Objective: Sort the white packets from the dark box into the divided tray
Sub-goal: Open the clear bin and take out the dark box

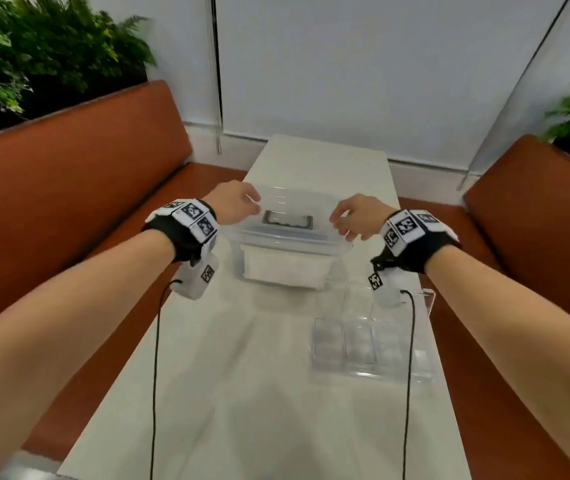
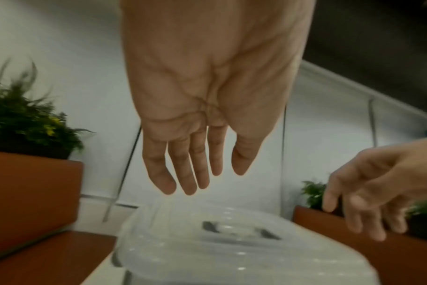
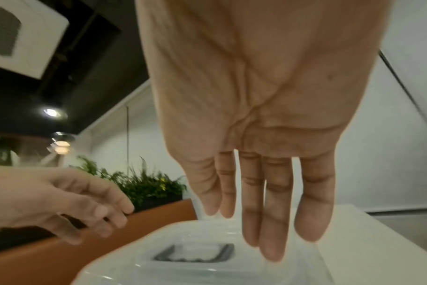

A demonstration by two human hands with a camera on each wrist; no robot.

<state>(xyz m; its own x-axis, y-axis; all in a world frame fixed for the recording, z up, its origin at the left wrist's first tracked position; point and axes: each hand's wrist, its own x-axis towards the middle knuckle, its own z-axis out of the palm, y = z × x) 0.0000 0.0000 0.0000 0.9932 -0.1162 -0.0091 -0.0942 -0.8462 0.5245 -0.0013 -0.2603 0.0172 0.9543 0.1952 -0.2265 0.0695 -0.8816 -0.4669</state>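
Hovering with fingers loosely spread and holding nothing, my left hand [image 1: 233, 204] and right hand [image 1: 358, 216] flank the one clear lidded plastic box [image 1: 288, 237], its long axis running between them, each equally near an end. White packets [image 1: 285, 268] show through its wall, uncountable. One clear divided tray [image 1: 373, 344] lies nearer me, right.

Clear lidded box [image 1: 288, 233] with dark handle [image 1: 287, 220], white packets [image 1: 285, 268], orange benches [image 1: 79, 161].
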